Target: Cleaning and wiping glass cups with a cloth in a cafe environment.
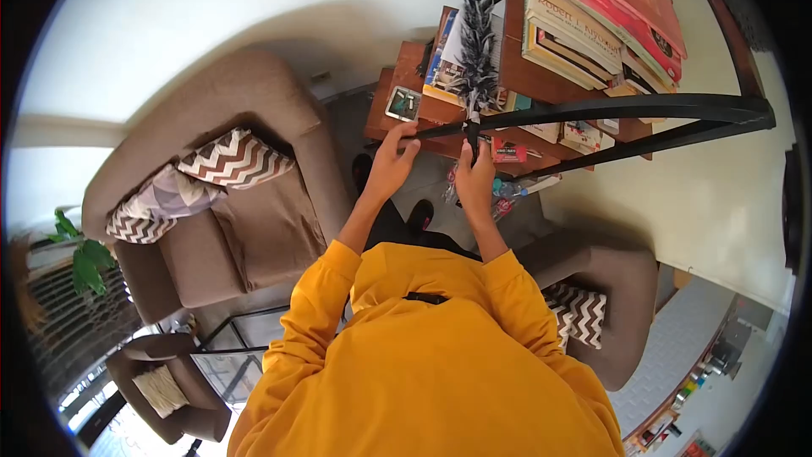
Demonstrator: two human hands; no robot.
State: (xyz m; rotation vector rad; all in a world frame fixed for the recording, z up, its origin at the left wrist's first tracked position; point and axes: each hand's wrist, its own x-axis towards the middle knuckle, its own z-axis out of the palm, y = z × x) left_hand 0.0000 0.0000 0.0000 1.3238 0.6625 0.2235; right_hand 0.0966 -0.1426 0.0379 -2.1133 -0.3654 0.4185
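Head view: your right hand [475, 179] has its fingers wrapped around the dark handle of a fluffy grey-black duster [479, 42], just by the shelf unit's black frame [660, 112]. The duster's head points away from you, between the books on its left [443, 59] and the stacked books [584, 38] on its right. Your left hand [394, 161] is at the frame's bar, thumb and fingers slightly apart; whether they grip it, I cannot tell. A brown sofa [262, 89] stands to your left
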